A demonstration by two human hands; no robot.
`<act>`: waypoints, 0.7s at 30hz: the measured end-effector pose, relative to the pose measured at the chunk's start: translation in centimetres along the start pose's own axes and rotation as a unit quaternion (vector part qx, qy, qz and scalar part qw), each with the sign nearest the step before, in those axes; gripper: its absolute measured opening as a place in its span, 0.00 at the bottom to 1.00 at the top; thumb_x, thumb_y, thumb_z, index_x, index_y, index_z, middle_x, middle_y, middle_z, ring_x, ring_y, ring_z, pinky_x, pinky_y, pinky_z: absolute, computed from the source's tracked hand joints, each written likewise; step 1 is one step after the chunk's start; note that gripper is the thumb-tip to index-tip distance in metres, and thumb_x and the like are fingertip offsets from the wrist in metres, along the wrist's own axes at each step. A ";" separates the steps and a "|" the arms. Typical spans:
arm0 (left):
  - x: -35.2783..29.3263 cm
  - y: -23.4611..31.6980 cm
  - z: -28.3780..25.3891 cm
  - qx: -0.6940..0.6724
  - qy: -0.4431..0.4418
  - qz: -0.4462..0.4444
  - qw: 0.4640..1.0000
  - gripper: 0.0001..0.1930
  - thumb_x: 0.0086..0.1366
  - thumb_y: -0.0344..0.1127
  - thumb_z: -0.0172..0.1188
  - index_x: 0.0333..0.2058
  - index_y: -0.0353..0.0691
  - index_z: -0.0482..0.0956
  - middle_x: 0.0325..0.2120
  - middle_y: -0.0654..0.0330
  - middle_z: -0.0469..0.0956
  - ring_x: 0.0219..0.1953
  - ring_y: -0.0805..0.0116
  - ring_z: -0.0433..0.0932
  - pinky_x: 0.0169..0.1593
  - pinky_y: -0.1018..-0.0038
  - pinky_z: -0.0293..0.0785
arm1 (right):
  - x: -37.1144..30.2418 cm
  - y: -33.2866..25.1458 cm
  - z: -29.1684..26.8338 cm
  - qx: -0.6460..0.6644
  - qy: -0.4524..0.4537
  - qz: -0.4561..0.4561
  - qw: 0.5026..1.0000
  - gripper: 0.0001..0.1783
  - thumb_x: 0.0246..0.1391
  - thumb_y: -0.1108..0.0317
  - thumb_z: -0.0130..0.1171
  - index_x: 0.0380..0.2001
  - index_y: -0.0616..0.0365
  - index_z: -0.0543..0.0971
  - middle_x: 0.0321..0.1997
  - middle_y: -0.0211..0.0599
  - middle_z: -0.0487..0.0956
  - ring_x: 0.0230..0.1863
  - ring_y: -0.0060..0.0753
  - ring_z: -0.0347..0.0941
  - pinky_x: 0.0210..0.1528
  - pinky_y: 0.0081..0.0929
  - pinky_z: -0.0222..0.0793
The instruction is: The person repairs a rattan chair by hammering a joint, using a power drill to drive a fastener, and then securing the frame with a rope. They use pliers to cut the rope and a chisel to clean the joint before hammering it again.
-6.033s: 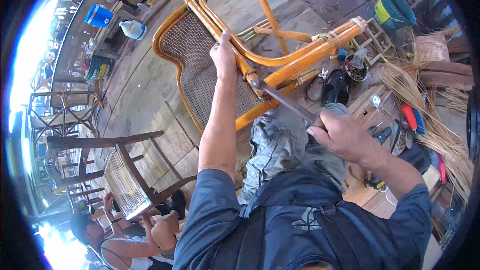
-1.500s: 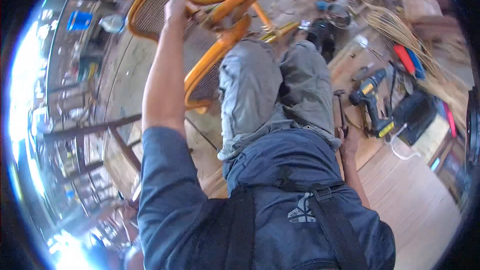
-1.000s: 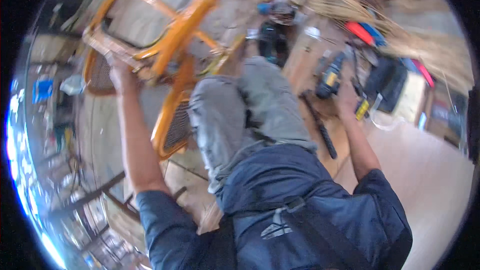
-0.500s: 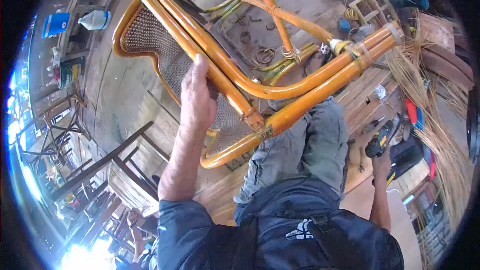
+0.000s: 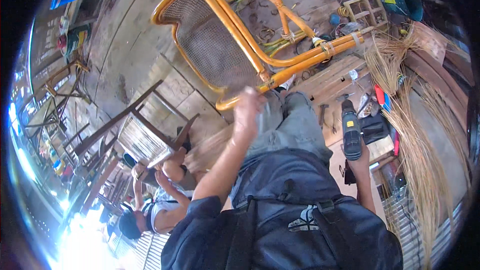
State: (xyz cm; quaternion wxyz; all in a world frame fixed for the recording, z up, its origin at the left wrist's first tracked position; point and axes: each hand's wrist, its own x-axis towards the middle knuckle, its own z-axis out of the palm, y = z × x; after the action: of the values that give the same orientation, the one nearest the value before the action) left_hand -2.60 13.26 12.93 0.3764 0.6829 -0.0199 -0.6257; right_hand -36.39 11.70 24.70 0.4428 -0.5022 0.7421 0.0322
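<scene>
An orange-brown rattan chair [image 5: 277, 76] with a woven mesh panel [image 5: 205, 35] lies tipped in front of my knees. Beside its nearest corner is my left hand [image 5: 248, 112], smeared by motion. I cannot make out its fingers or whether it touches the rattan. Off to the right, my right hand [image 5: 359, 162] is wrapped round the grip of a black cordless drill [image 5: 351, 127] with a yellow label. The drill points away from me, apart from the chair.
Long loose cane strands [image 5: 415, 170] spread along the right. A hammer [image 5: 323, 115] and other tools lie left of the drill. A wooden divided box [image 5: 367, 12] and dark bucket [image 5: 405, 0] stand far right. At lower left, another person [image 5: 162, 205] handles a woven-seat chair [image 5: 145, 137].
My left hand has left the rattan pole and come back toward the chair's near corner. The drill in my right hand has swung to point away from me. The view has shifted.
</scene>
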 end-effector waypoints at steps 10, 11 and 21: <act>-9.0 4.0 6.1 -0.329 -0.297 -0.320 0.837 0.43 0.55 0.72 0.47 0.55 0.39 0.63 0.50 0.53 0.70 0.51 0.58 0.70 0.55 0.61 0.66 | -2.7 -15.3 -1.4 -0.035 -0.266 -0.064 0.961 0.36 0.39 0.65 0.66 0.54 0.59 0.66 0.38 0.54 0.78 0.40 0.52 0.77 0.41 0.36 0.71; -9.2 5.3 6.0 -0.345 -0.291 -0.302 0.840 0.43 0.54 0.72 0.47 0.54 0.39 0.64 0.49 0.53 0.71 0.51 0.58 0.71 0.56 0.59 0.66 | -2.4 -16.3 -0.7 -0.037 -0.279 -0.066 0.957 0.35 0.40 0.65 0.66 0.54 0.59 0.66 0.38 0.54 0.78 0.41 0.53 0.76 0.41 0.37 0.71; -8.2 6.5 3.9 -0.366 -0.243 -0.405 0.801 0.30 0.62 0.60 0.50 0.42 0.34 0.72 0.35 0.55 0.77 0.38 0.64 0.77 0.47 0.66 0.74 | -1.7 -18.5 1.8 -0.152 -0.295 -0.088 0.939 0.36 0.42 0.79 0.53 0.59 0.57 0.62 0.38 0.59 0.76 0.38 0.59 0.74 0.38 0.48 0.68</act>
State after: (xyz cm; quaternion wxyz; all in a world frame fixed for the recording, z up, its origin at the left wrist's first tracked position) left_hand -4.91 10.77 23.63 0.2936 0.2652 0.3984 -0.8275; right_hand -20.78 4.68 32.06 0.5609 -0.5948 0.5177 0.2523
